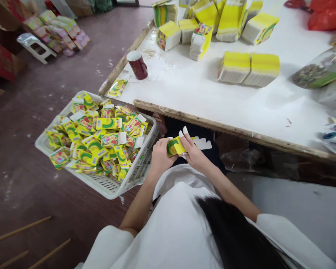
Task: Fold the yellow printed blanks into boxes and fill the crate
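Observation:
Above my lap, my left hand grips one end of a small yellow-and-green carton, fingers closed round it. My right hand is at the carton's other end, with white coverings on its fingertips. Its fingers lie over the carton's open flap, and the thumb is mostly hidden. White carton flaps stick out to the right beyond these fingers; whether they belong to the same carton or another I cannot tell. Left of my hands, a white plastic basket is heaped with similar cartons.
The white table has a wooden edge in front of me. On it stand a maroon mug, stacks of flat cartons, a clear bag and red plastic. A white stool and packets stand on the floor.

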Tool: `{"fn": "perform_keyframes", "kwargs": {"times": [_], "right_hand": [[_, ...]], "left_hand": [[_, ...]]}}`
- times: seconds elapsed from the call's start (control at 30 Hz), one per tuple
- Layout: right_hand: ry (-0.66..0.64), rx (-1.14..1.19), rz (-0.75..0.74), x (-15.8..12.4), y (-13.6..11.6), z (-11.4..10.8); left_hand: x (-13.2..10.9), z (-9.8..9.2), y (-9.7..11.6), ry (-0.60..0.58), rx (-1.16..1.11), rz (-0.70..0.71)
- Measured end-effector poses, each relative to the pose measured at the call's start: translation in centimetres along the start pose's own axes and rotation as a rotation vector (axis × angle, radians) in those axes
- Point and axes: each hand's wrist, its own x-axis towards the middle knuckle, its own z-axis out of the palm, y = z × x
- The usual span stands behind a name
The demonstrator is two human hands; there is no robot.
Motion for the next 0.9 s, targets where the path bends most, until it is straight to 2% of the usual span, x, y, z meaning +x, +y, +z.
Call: {"fn": "perform_keyframes", "kwargs": {"times": [0.1,0.2,0.27,0.33,0.43,0.5,0.53,0.6,0.67,0.7,0.73,0.8,0.9], "right_hand": [[-0.044,-0.021,0.007,0.0,0.1,-0.6],[-0.115,0.005,-0.021,0.2,0.6,-2.2],[-0.204,0.043,-0.025,0.4,0.6,-3.2],[-0.238,0.072,0.008,0.5,0.4,-3.5],[-0.117,0.149,0.079,0.5,0.0,-2.3],[-0.032,0.295,0.114,0.4,0.2,-1.2],[0.0,0.377,0.132,0.3,0.5,-0.9],[0.066,0.441,0.185,0.1,1.6,-1.1],[0.088,0.228,0.29,-0.1,3.1,-2.0],[0.065,0.025,0.356,-0.2,3.8,-2.6],[0.024,-0.186,0.42,-0.4,4.4,-3.0],[-0.057,-0.505,0.511,-0.8,5.3,-3.2],[-0.065,-0.64,0.555,-1.3,5.8,-2.1]], "left_hand": [[0.4,-1.1,-0.4,-0.014,-0.022,0.035],[0.7,-2.0,-0.7,-0.071,-0.072,0.063],[0.7,-2.2,-0.5,-0.118,-0.057,0.081],[0.4,-1.9,0.0,-0.125,-0.019,0.096],[-0.3,-0.8,0.7,-0.067,-0.004,0.068],[-0.5,-0.4,0.7,-0.043,-0.107,0.019],[-0.4,-0.6,0.5,-0.012,-0.217,-0.021],[0.2,-1.4,-0.3,0.197,-0.567,-0.141],[1.2,-2.8,-1.3,0.519,-0.923,-0.27],[1.7,-3.5,-1.8,0.627,-1.04,-0.32],[2.2,-4.0,-2.2,0.687,-1.149,-0.375],[2.6,-4.2,-2.4,0.701,-1.41,-0.551],[2.1,-2.8,-1.5,0.541,-1.631,-0.819]]}}
